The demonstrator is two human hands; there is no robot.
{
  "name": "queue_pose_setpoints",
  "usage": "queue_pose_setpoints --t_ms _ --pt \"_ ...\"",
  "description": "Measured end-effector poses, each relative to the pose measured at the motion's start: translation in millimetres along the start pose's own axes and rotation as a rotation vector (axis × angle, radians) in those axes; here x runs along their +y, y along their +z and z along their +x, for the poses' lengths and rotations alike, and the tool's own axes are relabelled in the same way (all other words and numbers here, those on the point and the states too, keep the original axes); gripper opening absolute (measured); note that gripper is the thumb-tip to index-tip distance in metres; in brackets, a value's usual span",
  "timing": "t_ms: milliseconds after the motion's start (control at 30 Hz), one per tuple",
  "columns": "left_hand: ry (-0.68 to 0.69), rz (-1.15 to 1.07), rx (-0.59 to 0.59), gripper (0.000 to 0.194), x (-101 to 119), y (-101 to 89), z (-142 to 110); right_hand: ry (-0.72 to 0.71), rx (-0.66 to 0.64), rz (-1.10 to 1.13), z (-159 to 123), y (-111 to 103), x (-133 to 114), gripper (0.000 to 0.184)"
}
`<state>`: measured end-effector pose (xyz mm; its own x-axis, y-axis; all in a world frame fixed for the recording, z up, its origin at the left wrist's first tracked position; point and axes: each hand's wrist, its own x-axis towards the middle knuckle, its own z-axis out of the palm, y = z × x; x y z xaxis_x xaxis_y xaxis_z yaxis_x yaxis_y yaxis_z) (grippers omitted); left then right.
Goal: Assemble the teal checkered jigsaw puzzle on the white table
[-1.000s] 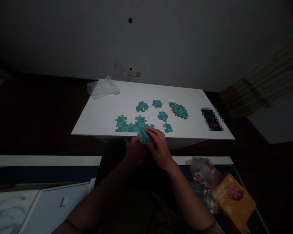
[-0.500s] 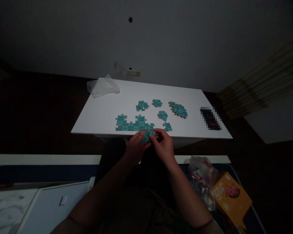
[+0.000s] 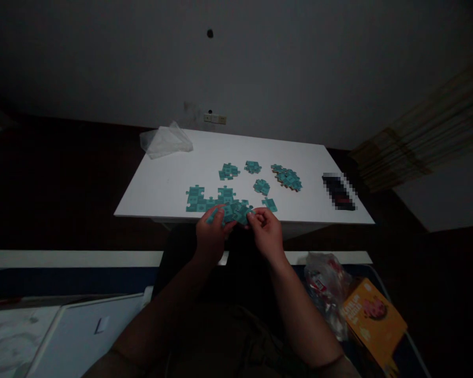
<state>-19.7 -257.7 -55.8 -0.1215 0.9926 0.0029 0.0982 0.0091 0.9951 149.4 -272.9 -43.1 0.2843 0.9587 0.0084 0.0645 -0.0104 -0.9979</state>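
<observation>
The left hand (image 3: 214, 227) clamps a fanned bunch of teal puzzle pieces (image 3: 235, 212), its thumb on top and its other fingers mostly hidden underneath. The right hand (image 3: 265, 229) pinches the bunch's three o'clock end between thumb and index finger, the remaining fingers curled in. How many pieces are held is hard to make out, as they overlap and the fingers cover parts of them.

The bunch is at the near edge of the white table (image 3: 157, 199), partly blocking the view of a joined puzzle section (image 3: 196, 201) toward ten o'clock. A separate piece (image 3: 270, 205) lies just beside the right hand, at about three o'clock from the bunch. Small clusters lie at twelve and one o'clock, with a larger heap (image 3: 287, 178) at two.

Farther out, a clear plastic bag (image 3: 167, 143) lies at ten o'clock and a dark, pixelated object (image 3: 339, 192) at three. Toward four o'clock, below table level, are a crumpled clear bag (image 3: 326, 286) and an orange puzzle box (image 3: 374, 317), whose lower end is dim.
</observation>
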Motion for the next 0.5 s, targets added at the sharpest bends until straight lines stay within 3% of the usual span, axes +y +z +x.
queue_pose_setpoints --t_ms 67,133,267,500 --pt "0.005 -0.017 0.116 0.035 4.0 -1.9 3.4 -0.026 0.049 -0.031 10.9 -9.6 0.5 0.044" --pt "0.091 0.035 0.158 0.031 9.1 -7.5 8.9 -0.082 0.075 -0.150 24.3 -22.4 -0.8 0.044" --pt "0.267 0.165 0.065 0.026 21.7 -19.3 26.7 -0.168 0.043 -0.503 48.8 -46.2 -8.4 0.033" --pt "0.218 0.296 -0.041 0.022 29.5 -24.8 54.7 -0.214 -0.061 -0.783 67.0 -52.3 -16.6 0.025"
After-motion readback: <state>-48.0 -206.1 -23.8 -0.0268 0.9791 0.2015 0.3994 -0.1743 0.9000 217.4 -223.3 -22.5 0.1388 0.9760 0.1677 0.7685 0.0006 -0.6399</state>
